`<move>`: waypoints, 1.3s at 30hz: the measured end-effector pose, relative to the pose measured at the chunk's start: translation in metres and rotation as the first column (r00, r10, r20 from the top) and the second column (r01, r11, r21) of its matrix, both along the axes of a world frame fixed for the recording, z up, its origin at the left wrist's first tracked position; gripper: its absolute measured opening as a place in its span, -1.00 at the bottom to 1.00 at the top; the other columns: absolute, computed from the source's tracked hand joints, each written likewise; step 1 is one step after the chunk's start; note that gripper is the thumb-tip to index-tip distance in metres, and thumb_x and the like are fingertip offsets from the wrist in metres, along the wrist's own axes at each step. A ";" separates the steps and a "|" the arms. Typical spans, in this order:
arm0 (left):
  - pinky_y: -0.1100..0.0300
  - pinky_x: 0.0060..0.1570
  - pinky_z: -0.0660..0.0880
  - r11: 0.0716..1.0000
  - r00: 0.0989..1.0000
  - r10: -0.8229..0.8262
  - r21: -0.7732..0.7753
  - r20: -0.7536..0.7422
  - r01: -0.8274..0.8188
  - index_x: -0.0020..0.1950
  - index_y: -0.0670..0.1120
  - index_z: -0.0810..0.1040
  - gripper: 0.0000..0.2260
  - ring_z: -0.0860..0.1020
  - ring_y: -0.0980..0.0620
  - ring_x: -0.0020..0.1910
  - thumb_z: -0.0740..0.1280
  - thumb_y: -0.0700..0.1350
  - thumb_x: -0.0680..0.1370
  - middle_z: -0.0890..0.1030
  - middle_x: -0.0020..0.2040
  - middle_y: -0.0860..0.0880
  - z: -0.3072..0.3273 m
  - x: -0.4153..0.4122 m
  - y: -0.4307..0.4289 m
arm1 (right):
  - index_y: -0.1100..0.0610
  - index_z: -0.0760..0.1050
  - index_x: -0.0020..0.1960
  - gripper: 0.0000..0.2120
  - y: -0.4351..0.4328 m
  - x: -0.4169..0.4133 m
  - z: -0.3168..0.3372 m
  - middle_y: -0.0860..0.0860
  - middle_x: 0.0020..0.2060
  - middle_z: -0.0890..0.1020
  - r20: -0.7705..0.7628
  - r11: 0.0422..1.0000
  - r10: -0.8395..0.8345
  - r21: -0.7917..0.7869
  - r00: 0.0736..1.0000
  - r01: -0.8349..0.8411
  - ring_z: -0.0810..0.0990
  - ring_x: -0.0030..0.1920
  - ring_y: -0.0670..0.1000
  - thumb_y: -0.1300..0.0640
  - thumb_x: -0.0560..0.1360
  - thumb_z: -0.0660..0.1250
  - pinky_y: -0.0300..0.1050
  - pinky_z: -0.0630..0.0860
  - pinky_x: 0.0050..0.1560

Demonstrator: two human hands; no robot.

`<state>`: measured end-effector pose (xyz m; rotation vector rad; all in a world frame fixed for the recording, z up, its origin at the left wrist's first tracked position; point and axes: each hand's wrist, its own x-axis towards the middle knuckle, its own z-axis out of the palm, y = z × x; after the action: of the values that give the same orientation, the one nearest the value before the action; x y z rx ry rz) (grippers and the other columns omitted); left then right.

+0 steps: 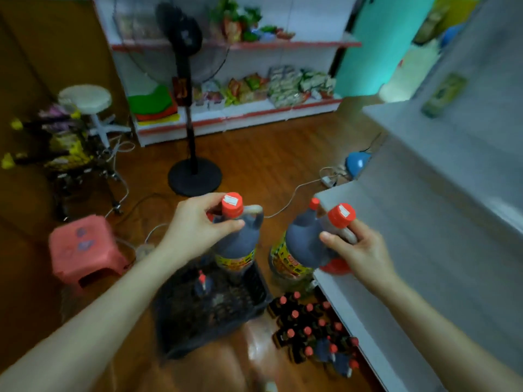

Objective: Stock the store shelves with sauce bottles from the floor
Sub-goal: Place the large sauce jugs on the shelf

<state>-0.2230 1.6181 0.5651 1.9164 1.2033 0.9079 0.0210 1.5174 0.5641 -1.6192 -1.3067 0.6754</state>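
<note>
Gripping one large sauce bottle (239,241) by the neck above the black crate (256,281), the left hand (198,227) pinches it just under the red cap (232,205). Right of the crate, the right hand (359,250) curls round the handle (348,234) of a second bottle (341,216). Small bottles (311,326) cluster just right of the crate.

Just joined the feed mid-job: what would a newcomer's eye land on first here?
Centre frame, two big dark red-capped sauce bottles: the left hand pinches the left bottle at its neck, the right hand grips the right bottle by its handle. Lower right, a cluster of small red-capped bottles sits on the floor beside the white shelf.
</note>
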 end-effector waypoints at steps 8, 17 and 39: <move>0.46 -0.16 0.34 0.935 0.949 -0.304 0.162 -0.086 0.315 0.04 -0.04 0.61 -0.71 0.50 0.15 -0.08 0.51 -0.13 0.34 0.57 -0.12 0.12 0.094 0.079 -0.031 | 0.01 0.57 -0.13 -0.91 -0.102 0.053 0.084 -0.12 -0.21 0.68 -0.092 0.952 -0.276 0.108 0.957 0.285 0.62 -0.14 -0.12 0.19 0.43 0.39 -0.19 0.54 -0.16; 0.46 -0.29 0.36 0.789 0.811 -0.582 0.206 -0.053 0.579 -0.08 0.05 0.57 -0.77 0.52 0.31 -0.16 0.52 -0.13 0.33 0.60 -0.18 0.16 0.146 0.243 -0.097 | -0.12 0.60 -0.18 -0.87 -0.220 0.166 0.135 -0.11 -0.21 0.67 0.018 0.861 -0.478 0.208 0.878 0.464 0.58 -0.19 -0.20 0.12 0.37 0.42 -0.20 0.51 -0.15; 0.38 -0.24 0.47 0.632 0.626 -0.774 0.069 0.096 0.772 -0.05 -0.03 0.58 -0.78 0.56 0.21 -0.14 0.49 -0.21 0.36 0.62 -0.17 0.10 0.176 0.536 -0.174 | -0.01 0.55 -0.06 -0.82 -0.329 0.400 0.170 -0.17 -0.24 0.68 -0.050 0.762 -0.610 0.238 0.791 0.602 0.63 -0.16 -0.22 0.26 0.43 0.35 -0.36 0.53 -0.24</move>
<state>0.3126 1.4446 0.7415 2.0667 0.1892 0.5261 0.4212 1.1883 0.7345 -1.7139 -0.7587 0.0803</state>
